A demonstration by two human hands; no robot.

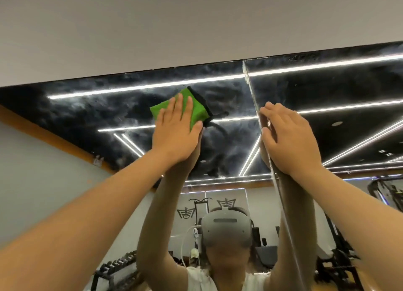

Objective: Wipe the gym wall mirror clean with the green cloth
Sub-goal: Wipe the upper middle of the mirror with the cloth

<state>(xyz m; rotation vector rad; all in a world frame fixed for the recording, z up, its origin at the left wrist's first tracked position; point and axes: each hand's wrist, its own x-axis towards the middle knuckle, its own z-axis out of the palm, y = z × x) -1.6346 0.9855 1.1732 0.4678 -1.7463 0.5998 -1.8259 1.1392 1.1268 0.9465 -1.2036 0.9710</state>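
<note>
The wall mirror fills the middle and lower view, its glass hazy with whitish smears near the top edge. A folded green cloth with a black hem lies flat on the glass high up. My left hand presses it with straight, spread fingers. To the right, my right hand rests flat on the glass, its fingers straight, right beside the vertical seam between two mirror panels. Both arms reach upward, and their reflections show below the hands.
A plain grey wall runs above the mirror's top edge. The glass reflects a dark ceiling with light strips, a dumbbell rack at lower left, gym machines at right, and a person wearing a headset.
</note>
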